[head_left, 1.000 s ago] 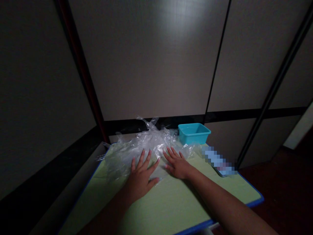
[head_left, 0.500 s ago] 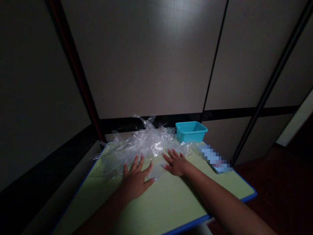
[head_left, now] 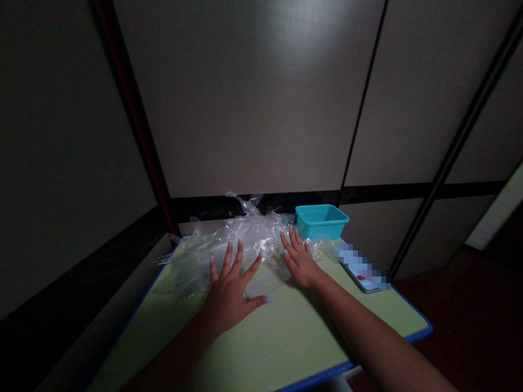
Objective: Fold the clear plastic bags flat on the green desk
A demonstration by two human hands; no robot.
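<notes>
A: What lies at the centre of the scene?
B: A crumpled heap of clear plastic (head_left: pixel 245 231), glossy where the light catches it, spreads across the far part of a pale green tabletop (head_left: pixel 261 351). A few wisps stand up at the back, and some of it reaches the left edge.

A: And the person's hands?
B: Both are released, fingers spread and palms down. The left hand (head_left: pixel 229 296) extends over the near side of the heap, its thumb pointing right. The right hand (head_left: pixel 301 265) angles in, its fingertips in front of the heap's right part. Whether either presses on the plastic cannot be told.

A: What stands nearby?
B: A turquoise tub (head_left: pixel 322 230) sits at the far right corner, just beyond the right hand's fingers and beside the plastic. Nearer, along the right edge, lies what appears to be a phone (head_left: pixel 362 269), its face largely pixelated.

A: And around them?
B: Blue trim (head_left: pixel 316 377) borders the tabletop. Behind rise grey-brown panels (head_left: pixel 261 120), crossed by a black band (head_left: pixel 384 193); a dark reddish floor (head_left: pixel 461 305) shows at right.
</notes>
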